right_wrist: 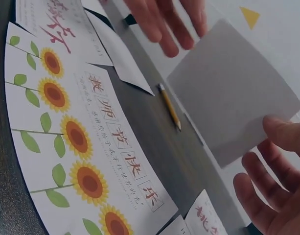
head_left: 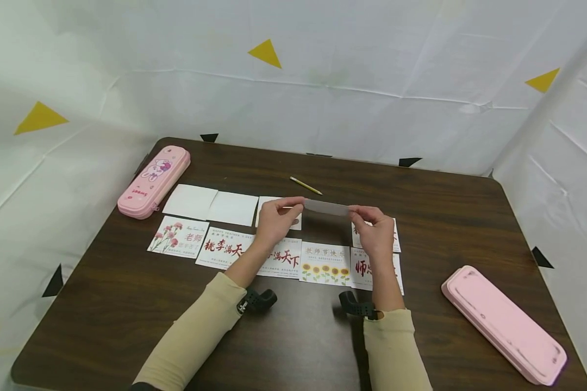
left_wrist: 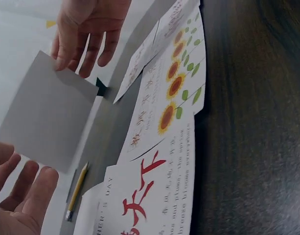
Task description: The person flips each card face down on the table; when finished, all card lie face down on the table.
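Counter [head_left: 303, 336]: dark brown, with the things lying on it.
Sleeves [head_left: 200, 326]: tan, one on each arm, coming in from the near side.
Wrist straps [head_left: 259, 300]: black, one on each wrist.
Near pink case [head_left: 506, 326]: long, lying at the near right.
Near row: side by side from left to right lie a pink flower card [head_left: 178, 237], two red-word cards [head_left: 220, 250], a sunflower card [head_left: 325, 266] and a right-end card [head_left: 362, 266] with red words. The arms hide bits of them.
Far row: two blank white cards [head_left: 233, 208] touch on the left; next comes a half-hidden card [head_left: 295, 224], and I can't quite tell what is on it. A far right card [head_left: 356, 234] with red words is partly behind the right hand.
Left hand [head_left: 279, 218]: thumb and fingers pinch the left end of the held card.
Right hand [head_left: 375, 231]: thumb and fingers pinch its right end.
Held card [head_left: 326, 207]: up in the air between both hands, with a plain pale side showing.
Pencil [head_left: 305, 185]: yellow, lying past the held card, point to the right.
Far pink case [head_left: 154, 182]: at the far left, with a cartoon picture and "Sweet" on it.
White sheet [head_left: 352, 49]: hangs behind, with yellow triangles [head_left: 266, 53].
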`<state>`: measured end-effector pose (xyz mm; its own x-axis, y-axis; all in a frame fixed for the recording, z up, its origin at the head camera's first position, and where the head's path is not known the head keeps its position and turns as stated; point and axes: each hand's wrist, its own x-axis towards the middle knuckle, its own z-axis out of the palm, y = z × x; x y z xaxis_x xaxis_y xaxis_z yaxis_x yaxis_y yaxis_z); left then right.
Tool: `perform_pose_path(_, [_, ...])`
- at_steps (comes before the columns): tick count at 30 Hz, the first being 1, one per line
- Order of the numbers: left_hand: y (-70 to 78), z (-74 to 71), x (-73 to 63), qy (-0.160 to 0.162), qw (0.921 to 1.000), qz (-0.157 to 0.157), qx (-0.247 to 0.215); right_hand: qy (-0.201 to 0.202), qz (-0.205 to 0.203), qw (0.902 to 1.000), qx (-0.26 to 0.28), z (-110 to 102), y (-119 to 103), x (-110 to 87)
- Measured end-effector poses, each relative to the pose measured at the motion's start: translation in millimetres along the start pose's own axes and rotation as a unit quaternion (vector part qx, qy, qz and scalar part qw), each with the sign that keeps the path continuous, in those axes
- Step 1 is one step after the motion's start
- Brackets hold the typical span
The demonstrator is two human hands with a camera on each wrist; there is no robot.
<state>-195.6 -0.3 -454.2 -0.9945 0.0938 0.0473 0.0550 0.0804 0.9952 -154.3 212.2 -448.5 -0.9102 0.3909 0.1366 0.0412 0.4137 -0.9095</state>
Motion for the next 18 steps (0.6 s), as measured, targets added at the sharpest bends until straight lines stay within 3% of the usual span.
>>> perform_pose_path(4, [-2.3,0.8,0.2,-0.008,0.9999,-0.015,-0.004,0.001,0.017,0.9997,0.014,1.5,-0.5,0.8])
perform_pose_path(11, [-1.6,-1.1,-0.9,-0.028,0.9952,-0.002,0.094,0.005,0.050,0.9982,0.032,6.3,0.5,4.8])
perform_pose_path(18, [-0.3,-1.2,-0.3,-0.066,0.9895,-0.029,0.125,0.011,0.086,0.9951,0.047,8.4,0.7,6.4])
